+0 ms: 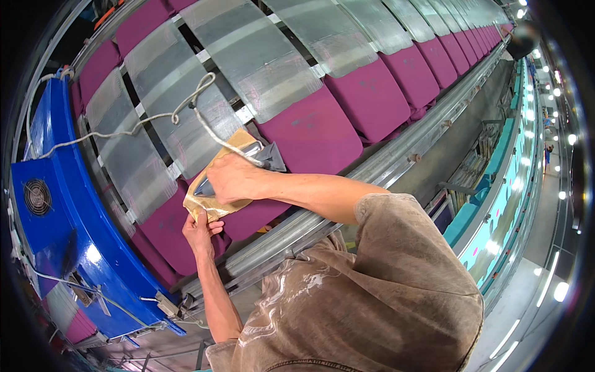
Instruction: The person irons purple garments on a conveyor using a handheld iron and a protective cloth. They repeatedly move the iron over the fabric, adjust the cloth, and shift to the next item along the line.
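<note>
My right hand (232, 179) is closed around the handle of a clothes iron (202, 188), which rests on a sheet of tan paper (193, 197). The paper lies over a magenta fabric panel (251, 221) at the near end of a grey platen (176, 116). With my left hand (200, 230) I pinch the paper's near left edge between thumb and fingers. A pale cord (209, 128) rises from the iron's rear, loops above the platens and runs left. The iron's soleplate is hidden against the paper.
A blue metal housing (69, 139) with a round fan grille stands at the left. More platens with magenta panels (309, 130) run off to the upper right. A metal rail (288, 239) passes between me and them. Turquoise panels (465, 221) line another row at right; a blurred person is at upper right.
</note>
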The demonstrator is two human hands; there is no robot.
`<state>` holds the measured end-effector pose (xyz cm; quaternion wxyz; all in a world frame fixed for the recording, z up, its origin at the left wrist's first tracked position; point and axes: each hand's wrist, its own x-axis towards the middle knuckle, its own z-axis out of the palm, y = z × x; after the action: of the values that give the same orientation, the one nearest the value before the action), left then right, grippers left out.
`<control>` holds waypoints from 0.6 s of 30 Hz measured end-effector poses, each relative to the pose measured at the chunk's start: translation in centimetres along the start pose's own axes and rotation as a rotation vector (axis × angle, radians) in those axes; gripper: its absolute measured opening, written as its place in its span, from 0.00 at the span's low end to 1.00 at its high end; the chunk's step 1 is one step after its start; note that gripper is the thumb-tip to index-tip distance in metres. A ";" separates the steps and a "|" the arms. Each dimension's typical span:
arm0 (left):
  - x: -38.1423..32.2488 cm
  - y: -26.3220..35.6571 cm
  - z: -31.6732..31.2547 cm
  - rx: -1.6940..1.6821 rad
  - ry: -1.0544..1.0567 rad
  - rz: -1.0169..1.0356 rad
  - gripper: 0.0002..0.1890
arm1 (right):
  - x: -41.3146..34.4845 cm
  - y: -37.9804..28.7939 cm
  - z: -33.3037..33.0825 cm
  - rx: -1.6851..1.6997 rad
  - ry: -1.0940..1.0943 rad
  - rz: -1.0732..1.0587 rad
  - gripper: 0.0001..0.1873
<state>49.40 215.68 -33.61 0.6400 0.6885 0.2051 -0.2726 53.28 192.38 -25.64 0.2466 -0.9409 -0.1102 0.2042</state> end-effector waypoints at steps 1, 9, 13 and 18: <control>0.0 0.0 0.0 0.011 0.006 0.005 0.15 | 0.2 0.2 0.4 0.013 0.033 -0.022 0.14; 0.3 -0.2 -0.3 0.053 -0.020 0.033 0.17 | 0.7 0.8 2.3 0.001 0.126 -0.085 0.15; 0.6 -0.5 -0.5 0.044 -0.023 0.040 0.16 | 0.5 0.8 2.0 -0.022 0.107 -0.078 0.16; 0.9 -0.9 -0.7 0.032 -0.044 0.042 0.15 | 0.2 0.6 1.5 -0.043 0.104 -0.051 0.15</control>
<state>49.63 216.35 -34.83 0.6388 0.6966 0.1723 -0.2775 52.87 192.57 -27.18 0.2368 -0.9522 -0.1257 0.1462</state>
